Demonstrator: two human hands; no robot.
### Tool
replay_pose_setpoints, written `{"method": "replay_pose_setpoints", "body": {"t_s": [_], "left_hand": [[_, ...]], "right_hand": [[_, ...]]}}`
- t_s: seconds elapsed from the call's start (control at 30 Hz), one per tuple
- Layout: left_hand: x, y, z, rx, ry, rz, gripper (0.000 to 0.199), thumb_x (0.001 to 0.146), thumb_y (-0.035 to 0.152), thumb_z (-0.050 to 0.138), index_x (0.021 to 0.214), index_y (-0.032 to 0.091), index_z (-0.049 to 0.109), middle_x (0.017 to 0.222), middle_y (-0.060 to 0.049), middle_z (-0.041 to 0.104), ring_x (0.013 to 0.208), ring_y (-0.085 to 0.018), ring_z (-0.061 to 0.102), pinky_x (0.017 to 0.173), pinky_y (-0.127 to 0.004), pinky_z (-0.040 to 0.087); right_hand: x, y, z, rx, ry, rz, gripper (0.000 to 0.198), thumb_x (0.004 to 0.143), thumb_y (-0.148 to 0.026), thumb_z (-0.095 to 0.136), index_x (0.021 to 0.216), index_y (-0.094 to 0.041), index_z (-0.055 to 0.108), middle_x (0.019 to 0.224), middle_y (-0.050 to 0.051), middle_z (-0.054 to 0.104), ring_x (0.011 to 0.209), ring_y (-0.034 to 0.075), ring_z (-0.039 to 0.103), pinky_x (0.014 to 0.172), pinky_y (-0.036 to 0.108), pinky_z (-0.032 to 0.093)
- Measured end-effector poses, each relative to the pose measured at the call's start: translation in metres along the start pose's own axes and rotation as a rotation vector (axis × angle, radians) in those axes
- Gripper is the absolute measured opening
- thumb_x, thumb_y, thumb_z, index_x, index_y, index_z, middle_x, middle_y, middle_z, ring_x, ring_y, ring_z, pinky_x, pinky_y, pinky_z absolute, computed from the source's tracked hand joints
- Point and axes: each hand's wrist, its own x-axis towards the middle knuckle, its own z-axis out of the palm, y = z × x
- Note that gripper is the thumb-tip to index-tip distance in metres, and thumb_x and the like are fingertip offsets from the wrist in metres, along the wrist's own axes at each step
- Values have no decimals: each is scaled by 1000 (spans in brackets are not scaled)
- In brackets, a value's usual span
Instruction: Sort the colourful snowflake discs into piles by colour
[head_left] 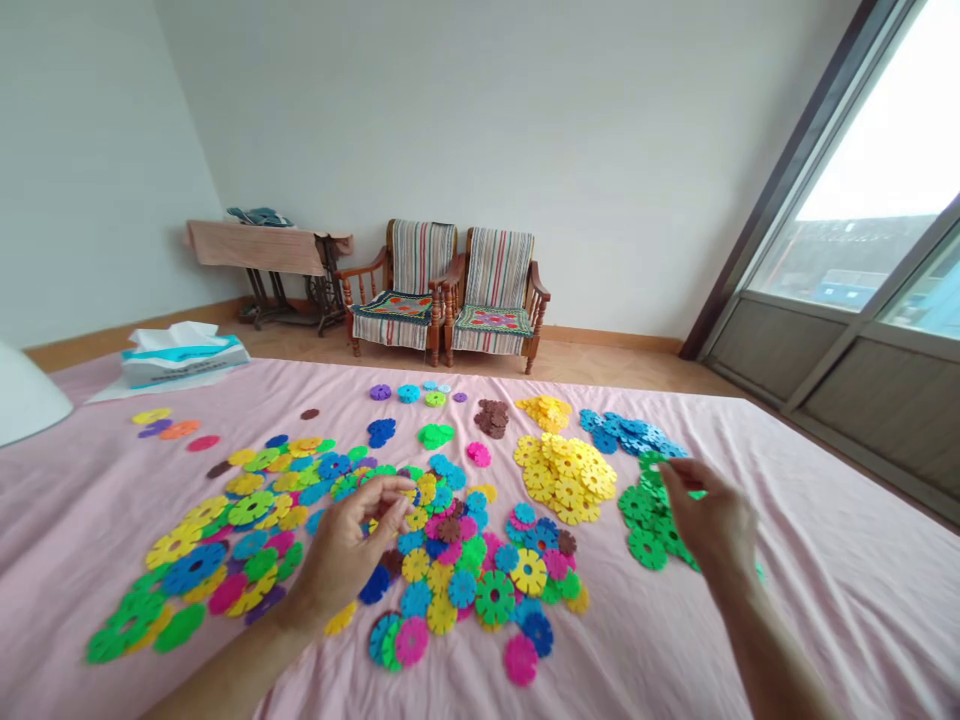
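Note:
My left hand [352, 540] hovers over the mixed pile of flower-shaped plastic discs [450, 530], its thumb and index finger curled towards each other. Whether a disc is between those fingertips I cannot make out against the colours behind. Over on the right, my right hand [712, 515] pinches a green notched disc [649, 464] at the edge of the green pile [649, 515], partly covering that pile. Just left of it lies a heap of yellow discs [566, 475], with blue discs [634, 435] behind the green ones.
Small groups of brown [492, 418], orange-yellow [545, 411] and green discs [436, 436] lie towards the far edge of the pink cloth [840, 520]. A tissue box [184, 357] stands at the back left, near a white rounded object [26, 395]. Two wooden chairs [499, 290] are beyond.

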Motion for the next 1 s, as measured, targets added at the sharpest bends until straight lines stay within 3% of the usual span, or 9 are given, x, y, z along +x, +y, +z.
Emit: {"method": "replay_pose_setpoints", "body": {"t_s": [0.13, 0.23, 0.33, 0.47, 0.6, 0.7, 0.77, 0.83, 1.0], "left_hand": [[9, -7, -12, -39, 148, -37, 30, 83, 42, 55, 100, 17, 56, 80, -4, 66, 64, -16, 65, 63, -27, 54], [14, -9, -19, -59, 225, -73, 32, 81, 44, 57, 98, 17, 57, 78, -3, 65, 62, -16, 63, 62, -27, 53], [17, -11, -22, -88, 282, -90, 33, 79, 44, 58, 97, 17, 59, 76, -2, 66, 64, -16, 64, 62, -27, 53], [19, -14, -24, -135, 355, -98, 34, 76, 44, 61, 95, 16, 60, 76, -3, 67, 64, -16, 64, 62, -27, 54], [22, -17, -26, -180, 384, -86, 33, 75, 42, 62, 93, 15, 60, 74, -4, 67, 63, -17, 64, 62, -27, 54], [24, -22, -29, -195, 408, -87, 32, 75, 41, 61, 91, 14, 60, 71, -4, 66, 61, -16, 63, 60, -26, 52], [25, -25, -30, -205, 425, -101, 30, 75, 40, 60, 90, 14, 60, 69, -3, 66, 59, -16, 63, 58, -25, 51], [26, -28, -31, -219, 437, -118, 29, 75, 39, 60, 89, 14, 60, 68, -3, 66, 58, -15, 63, 57, -25, 50], [28, -36, -34, -234, 475, -139, 27, 74, 37, 60, 88, 14, 59, 67, -2, 66, 57, -16, 63, 55, -25, 49]], "right_hand": [[34, 61, -23, -304, 41, 346, 42, 75, -48, 48, 99, -21, 70, 88, 15, 70, 83, 36, 62, 68, 44, 42], [41, 89, -27, -393, -9, 474, 43, 74, -45, 46, 99, -21, 72, 90, 20, 69, 85, 41, 61, 70, 51, 40], [41, 100, -24, -390, -59, 466, 40, 70, -41, 48, 94, -21, 73, 86, 21, 68, 83, 43, 61, 69, 56, 37], [36, 96, -16, -353, 44, 357, 43, 71, -38, 46, 100, -19, 71, 91, 20, 69, 85, 42, 60, 70, 56, 36], [25, 63, -5, -204, 90, 128, 38, 76, -39, 46, 98, -19, 70, 85, 14, 70, 80, 32, 62, 70, 43, 41], [3, 16, 8, -51, 13, -52, 33, 78, -39, 47, 94, -21, 69, 86, 9, 69, 73, 26, 63, 66, 37, 44], [-20, -23, 18, 92, -117, -235, 30, 81, -39, 47, 90, -20, 68, 89, 7, 69, 71, 22, 63, 65, 33, 45], [-48, -66, 26, 219, -344, -453, 29, 86, -37, 44, 89, -19, 67, 91, 8, 68, 77, 20, 63, 70, 31, 47], [-112, -155, 53, 224, -750, -863, 31, 90, -29, 48, 117, -21, 60, 118, 9, 63, 110, 23, 55, 94, 40, 41]]}}
